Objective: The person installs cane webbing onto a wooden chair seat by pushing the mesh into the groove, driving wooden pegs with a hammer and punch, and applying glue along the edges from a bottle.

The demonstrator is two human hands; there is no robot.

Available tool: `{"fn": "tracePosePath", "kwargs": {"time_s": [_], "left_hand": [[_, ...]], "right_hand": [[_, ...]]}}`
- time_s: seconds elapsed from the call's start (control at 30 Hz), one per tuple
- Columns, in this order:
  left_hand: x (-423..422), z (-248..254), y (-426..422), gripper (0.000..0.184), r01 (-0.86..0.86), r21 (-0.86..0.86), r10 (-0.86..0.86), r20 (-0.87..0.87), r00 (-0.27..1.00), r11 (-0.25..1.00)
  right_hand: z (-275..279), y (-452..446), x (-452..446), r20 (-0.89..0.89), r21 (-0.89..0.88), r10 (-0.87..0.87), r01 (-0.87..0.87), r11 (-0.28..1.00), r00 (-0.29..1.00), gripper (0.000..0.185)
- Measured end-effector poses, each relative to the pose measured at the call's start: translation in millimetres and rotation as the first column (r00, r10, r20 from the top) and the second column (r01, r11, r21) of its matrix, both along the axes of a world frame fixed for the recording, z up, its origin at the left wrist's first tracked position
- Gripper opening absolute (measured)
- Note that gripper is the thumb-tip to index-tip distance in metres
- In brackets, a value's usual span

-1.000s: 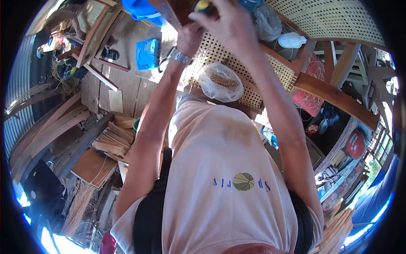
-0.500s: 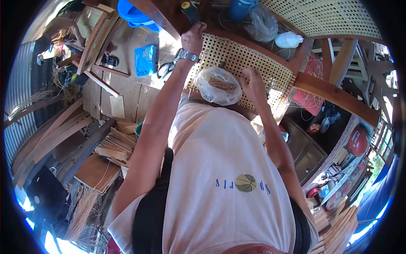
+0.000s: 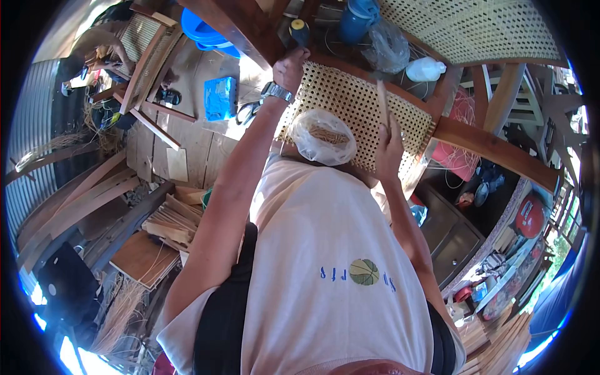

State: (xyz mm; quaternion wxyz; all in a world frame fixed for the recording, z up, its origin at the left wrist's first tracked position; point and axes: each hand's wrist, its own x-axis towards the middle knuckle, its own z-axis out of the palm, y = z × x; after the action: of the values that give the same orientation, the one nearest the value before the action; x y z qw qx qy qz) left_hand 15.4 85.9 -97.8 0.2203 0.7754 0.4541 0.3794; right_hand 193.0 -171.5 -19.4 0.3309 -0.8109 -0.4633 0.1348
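My left hand [image 3: 290, 70], with a watch on its wrist, is closed around a dark-handled tool [image 3: 300, 35] with a yellow butt end. Its working tip is hidden, at the left edge of a woven cane panel [image 3: 356, 94] in a wooden frame. In my right hand [image 3: 390, 150] is a hammer [image 3: 383, 103], gripped by its wooden handle, with the head raised over the far side of the panel. A clear plastic bag [image 3: 306, 147] of thin brown strips lies on the near part of the panel, between my hands.
Another cane-woven panel [image 3: 475, 31] stands at the top right. Near it are a blue jug [image 3: 359, 22] and a white bottle [image 3: 426, 70]. A blue box [image 3: 220, 99] sits on the floor at left. Another person [image 3: 106, 47] is by a cane chair at upper left.
My right hand has moved slightly right and down, swinging the hammer upright away from the left hand. My left hand keeps its hold on the dark-handled tool.
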Motion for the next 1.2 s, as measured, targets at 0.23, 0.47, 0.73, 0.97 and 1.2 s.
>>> {"fn": "tracePosePath", "kwargs": {"time_s": [0.23,0.47,0.73,0.97,1.2], "left_hand": [[2,-4,-1,0.006,0.003,0.006,-0.003,0.001,1.0,1.0],[-1,-10,-2,0.006,-0.008,0.128,0.008,0.0,1.0,0.992],[-3,-3,-7,0.007,0.049,-0.008,-0.049,-0.016,0.999,0.999],[-4,2,-10,0.011,0.013,-0.085,-0.014,-0.012,1.0,0.996],[-42,43,-41,0.013,-0.098,-0.143,0.116,0.125,0.985,0.985]], "right_hand": [[176,91,-33,0.258,0.481,0.285,-0.379,0.791,0.923,0.048],[178,102,-23,0.23,0.132,0.322,-0.357,0.925,0.918,0.044],[158,83,-37,0.195,-0.181,0.419,-0.388,0.904,0.887,0.043],[21,-3,-23,0.027,0.027,0.122,-0.123,0.992,0.992,0.042],[-54,-34,-14,0.15,-0.098,0.14,-0.126,0.987,0.979,0.036]]}}
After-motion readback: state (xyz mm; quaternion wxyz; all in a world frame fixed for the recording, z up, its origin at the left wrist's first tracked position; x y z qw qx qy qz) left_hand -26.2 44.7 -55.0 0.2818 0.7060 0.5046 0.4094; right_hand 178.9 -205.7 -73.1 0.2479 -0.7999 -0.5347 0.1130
